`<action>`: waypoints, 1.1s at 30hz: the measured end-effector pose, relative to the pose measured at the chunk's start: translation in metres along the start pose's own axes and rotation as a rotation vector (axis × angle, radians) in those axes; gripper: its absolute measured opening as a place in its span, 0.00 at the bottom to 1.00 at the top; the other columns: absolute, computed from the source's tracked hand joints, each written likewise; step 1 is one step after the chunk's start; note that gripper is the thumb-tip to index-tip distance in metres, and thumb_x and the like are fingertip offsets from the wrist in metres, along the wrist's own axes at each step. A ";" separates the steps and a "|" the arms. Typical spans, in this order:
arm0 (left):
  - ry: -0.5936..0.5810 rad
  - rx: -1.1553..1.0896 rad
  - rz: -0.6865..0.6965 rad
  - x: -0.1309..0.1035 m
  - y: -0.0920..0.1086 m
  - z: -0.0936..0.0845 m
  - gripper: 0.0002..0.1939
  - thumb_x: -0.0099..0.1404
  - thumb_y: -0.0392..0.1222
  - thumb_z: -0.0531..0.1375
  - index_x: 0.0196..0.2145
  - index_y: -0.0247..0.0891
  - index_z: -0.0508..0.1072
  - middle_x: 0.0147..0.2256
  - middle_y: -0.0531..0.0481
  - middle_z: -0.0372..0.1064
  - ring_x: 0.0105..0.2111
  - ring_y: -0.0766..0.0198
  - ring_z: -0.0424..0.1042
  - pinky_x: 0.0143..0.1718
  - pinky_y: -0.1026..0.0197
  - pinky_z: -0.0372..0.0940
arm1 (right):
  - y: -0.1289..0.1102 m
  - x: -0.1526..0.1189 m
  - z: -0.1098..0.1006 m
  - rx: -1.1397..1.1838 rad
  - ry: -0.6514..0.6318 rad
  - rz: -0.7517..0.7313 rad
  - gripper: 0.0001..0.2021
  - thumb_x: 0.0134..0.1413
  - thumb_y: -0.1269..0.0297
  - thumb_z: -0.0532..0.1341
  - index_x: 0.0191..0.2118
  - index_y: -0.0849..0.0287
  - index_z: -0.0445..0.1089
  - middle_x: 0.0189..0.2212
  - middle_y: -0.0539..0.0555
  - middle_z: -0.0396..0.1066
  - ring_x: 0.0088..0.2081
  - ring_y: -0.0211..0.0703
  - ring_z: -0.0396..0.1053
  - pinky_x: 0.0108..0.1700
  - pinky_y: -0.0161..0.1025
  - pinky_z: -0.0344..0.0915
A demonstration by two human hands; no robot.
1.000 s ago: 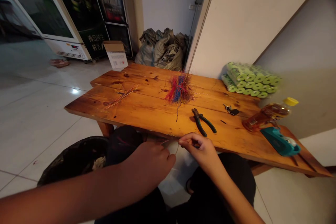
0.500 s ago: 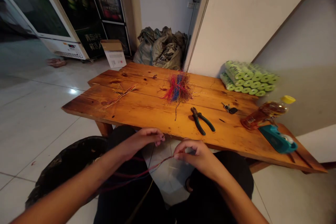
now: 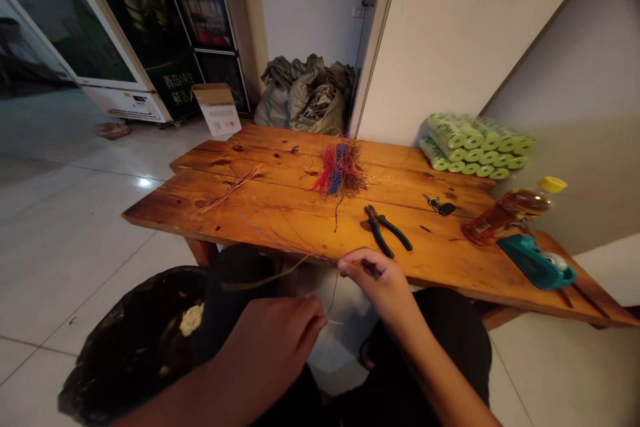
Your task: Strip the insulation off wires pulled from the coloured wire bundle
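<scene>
My right hand (image 3: 375,280) is closed in a pinch on one end of a bundle of thin coloured wires (image 3: 321,256), at the table's front edge. From that pinch the strands fan out leftward, blurred, and a yellow one (image 3: 273,278) curves away below them. Lower down, my left hand (image 3: 285,330) is closed, its fingertips on a thin strand that runs up to the right hand. On the table lie a tangled pile of red, blue and yellow-brown wires (image 3: 341,170), a few loose wires (image 3: 233,188), and green-handled cutting pliers (image 3: 385,230).
Keys (image 3: 439,205), a bottle of amber drink (image 3: 513,212) and a teal tape dispenser (image 3: 537,263) are on the right of the wooden table (image 3: 280,210). Green-wrapped rolls (image 3: 475,145) are stacked behind. A black-lined bin (image 3: 130,340) stands at lower left.
My left hand has come down and nearer, and now pinches a strand. The right hand has risen slightly, and the wires have swung up from my lap toward the table edge.
</scene>
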State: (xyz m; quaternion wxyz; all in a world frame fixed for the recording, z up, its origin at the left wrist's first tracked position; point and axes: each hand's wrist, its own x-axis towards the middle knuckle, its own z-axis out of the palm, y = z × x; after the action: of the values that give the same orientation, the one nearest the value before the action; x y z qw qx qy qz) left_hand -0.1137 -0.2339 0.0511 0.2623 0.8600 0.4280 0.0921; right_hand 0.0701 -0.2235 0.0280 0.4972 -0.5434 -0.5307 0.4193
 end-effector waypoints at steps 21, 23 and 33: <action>0.178 0.127 0.155 -0.008 0.016 0.003 0.14 0.65 0.41 0.46 0.28 0.39 0.69 0.23 0.51 0.69 0.23 0.65 0.68 0.25 0.64 0.58 | 0.008 0.005 -0.002 -0.434 0.057 -0.294 0.05 0.53 0.63 0.58 0.32 0.55 0.71 0.29 0.54 0.71 0.33 0.45 0.66 0.36 0.41 0.61; 0.141 0.044 0.070 -0.007 0.007 0.024 0.12 0.65 0.41 0.47 0.29 0.39 0.68 0.24 0.52 0.69 0.24 0.66 0.68 0.26 0.65 0.59 | 0.008 0.006 -0.003 -0.268 0.073 -0.176 0.06 0.51 0.61 0.60 0.32 0.55 0.71 0.30 0.54 0.72 0.33 0.44 0.67 0.37 0.40 0.61; 0.284 -0.478 -0.208 0.022 -0.060 0.037 0.11 0.62 0.46 0.51 0.28 0.39 0.67 0.23 0.55 0.69 0.25 0.67 0.69 0.29 0.65 0.62 | -0.008 -0.006 -0.007 0.407 -0.083 0.183 0.05 0.43 0.63 0.65 0.27 0.58 0.72 0.21 0.48 0.69 0.27 0.35 0.63 0.34 0.35 0.58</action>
State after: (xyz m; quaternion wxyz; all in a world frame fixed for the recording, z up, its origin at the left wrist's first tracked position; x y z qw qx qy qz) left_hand -0.1271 -0.2010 -0.0136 0.4030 0.7038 0.5124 0.2822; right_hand 0.0747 -0.2304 0.0364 0.5343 -0.4602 -0.4035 0.5830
